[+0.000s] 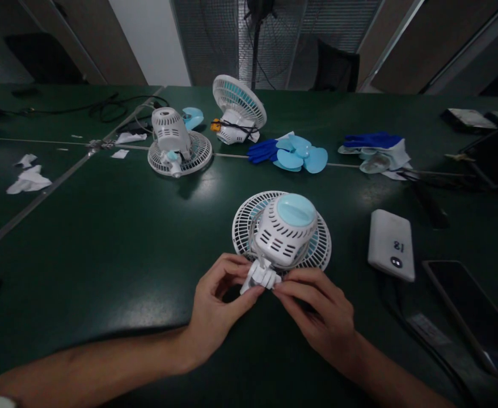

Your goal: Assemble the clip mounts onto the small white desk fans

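Note:
A small white fan [281, 229] with a light-blue cap on its motor housing lies grille-down on the dark green table. At its near side sticks out a white clip bracket [261, 275]. My left hand [220, 300] pinches this bracket from the left, thumb below and fingers above. From the right, my right hand [319, 309] has its thumb and fingertips closed on the bracket's right end, where a small part is mostly covered by the fingers. The fan's cord loops around the housing.
Behind are another face-down fan [170, 136], a tilted fan [238, 107], a light-blue fan blade [302, 154] and blue-and-white gloves [376, 150]. At right lie a white power bank [391, 243] and a phone [474, 311]. Paper scraps [30, 178] lie at left.

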`<state>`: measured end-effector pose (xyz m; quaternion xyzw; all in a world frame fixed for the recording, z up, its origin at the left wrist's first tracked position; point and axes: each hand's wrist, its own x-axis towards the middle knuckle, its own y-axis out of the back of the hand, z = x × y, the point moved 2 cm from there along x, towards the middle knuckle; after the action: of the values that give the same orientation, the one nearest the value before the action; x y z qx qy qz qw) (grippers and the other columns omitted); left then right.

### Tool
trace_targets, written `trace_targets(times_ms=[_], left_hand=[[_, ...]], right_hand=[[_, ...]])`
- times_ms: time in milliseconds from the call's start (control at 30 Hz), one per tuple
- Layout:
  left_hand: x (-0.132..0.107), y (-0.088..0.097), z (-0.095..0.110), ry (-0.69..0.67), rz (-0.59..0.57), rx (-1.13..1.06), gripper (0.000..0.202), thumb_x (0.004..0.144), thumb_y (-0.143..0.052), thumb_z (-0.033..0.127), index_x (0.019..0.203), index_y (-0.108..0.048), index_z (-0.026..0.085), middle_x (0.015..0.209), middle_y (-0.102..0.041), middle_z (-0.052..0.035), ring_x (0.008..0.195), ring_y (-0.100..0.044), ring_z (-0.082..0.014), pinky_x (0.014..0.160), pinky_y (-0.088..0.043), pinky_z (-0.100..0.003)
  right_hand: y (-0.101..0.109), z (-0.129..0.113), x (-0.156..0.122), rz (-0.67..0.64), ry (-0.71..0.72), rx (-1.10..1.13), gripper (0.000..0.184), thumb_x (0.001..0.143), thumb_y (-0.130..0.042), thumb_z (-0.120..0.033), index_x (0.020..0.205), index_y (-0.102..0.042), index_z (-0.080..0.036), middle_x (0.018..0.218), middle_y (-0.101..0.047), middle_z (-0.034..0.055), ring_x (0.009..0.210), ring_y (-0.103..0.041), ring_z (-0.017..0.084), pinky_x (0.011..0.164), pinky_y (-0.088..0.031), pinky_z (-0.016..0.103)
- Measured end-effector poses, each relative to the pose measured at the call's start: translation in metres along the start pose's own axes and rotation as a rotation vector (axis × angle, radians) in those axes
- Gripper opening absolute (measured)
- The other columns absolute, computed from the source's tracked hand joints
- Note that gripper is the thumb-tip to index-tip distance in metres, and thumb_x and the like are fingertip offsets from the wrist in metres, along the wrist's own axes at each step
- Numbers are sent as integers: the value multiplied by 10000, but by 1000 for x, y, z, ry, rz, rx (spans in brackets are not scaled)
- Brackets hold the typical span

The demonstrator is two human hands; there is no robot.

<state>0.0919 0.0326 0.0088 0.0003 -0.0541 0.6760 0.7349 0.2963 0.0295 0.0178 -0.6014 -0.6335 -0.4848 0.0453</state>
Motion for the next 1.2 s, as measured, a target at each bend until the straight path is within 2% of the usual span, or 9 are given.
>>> trace_targets(times_ms=[133, 267, 333, 433, 500, 633, 833, 1067, 1200], left_hand=[[0, -2, 1, -17, -25, -2, 146, 870, -814, 151, 969, -712, 187, 1081, -660, -47, 976, -682, -141, 829, -603, -219], [0, -3, 1, -23, -38, 4, 150, 864, -819, 146, 961, -712, 188, 1098, -634, -43, 960, -679, -137, 830, -607, -226], [0, -2, 1, -20, -39, 1, 155, 866, -817, 147, 970, -711, 188, 1109, -629, -47, 961, -677, -140, 828, -606, -232], [0, -1, 2, -21, -21, 0, 157, 871, -812, 149, 982, -709, 190, 1111, -628, -50, 974, -669, -143, 826, -596, -227], [0, -1, 3, -24, -19, 3, 154, 878, -804, 145, 986, -705, 191, 1104, -629, -48, 987, -664, -144, 833, -586, -220], [0, -2, 2, -13, -46, -11, 159, 885, -794, 137, 992, -690, 189, 1104, -627, -48, 993, -663, -145, 847, -580, -228], [2, -3, 1, -12, -58, -16, 158, 880, -799, 152, 985, -685, 178, 1101, -630, -50, 979, -666, -144, 833, -577, -227], [1, -2, 1, -14, -48, -14, 166, 894, -785, 145, 1011, -681, 198, 1110, -626, -34, 984, -654, -130, 841, -565, -209], [2, -1, 0, -16, -57, -20, 159, 904, -779, 146, 1016, -676, 195, 1121, -622, -39, 997, -652, -134, 846, -561, -214]], right_hand=[[-1, 2, 0, 27, -61, -19, 98, 957, -719, -170, 1043, -726, -219, 955, -744, 31, 843, -737, 155, 690, -609, 271], [-1, 2, 2, 12, -69, -26, 84, 960, -681, -122, 941, -706, -201, 920, -712, 33, 791, -707, 139, 653, -579, 257], [0, 1, 2, 14, -66, -3, 112, 936, -685, -98, 997, -702, -191, 953, -707, 44, 817, -706, 143, 663, -585, 259], [1, -1, 2, -4, -14, 39, 254, 909, -672, -57, 1131, -693, -178, 1028, -706, 66, 903, -716, 158, 719, -605, 271], [2, -1, 1, -19, 21, 34, 271, 913, -671, -45, 1145, -698, -183, 1022, -711, 59, 907, -719, 153, 727, -604, 264], [1, 2, 2, 11, -28, -4, 178, 941, -715, -103, 1094, -717, -194, 986, -724, 43, 884, -722, 146, 744, -603, 256], [-2, 4, 2, -8, -76, -2, 104, 966, -671, -107, 1001, -723, -190, 956, -720, 41, 852, -715, 142, 739, -584, 269], [2, -3, 4, -65, -4, 45, 152, 948, -597, -80, 987, -720, -160, 951, -727, 48, 808, -714, 127, 628, -520, 264], [8, -7, 7, -58, 79, 44, 215, 952, -577, -88, 1046, -755, -166, 944, -727, 43, 803, -714, 118, 633, -532, 253]])
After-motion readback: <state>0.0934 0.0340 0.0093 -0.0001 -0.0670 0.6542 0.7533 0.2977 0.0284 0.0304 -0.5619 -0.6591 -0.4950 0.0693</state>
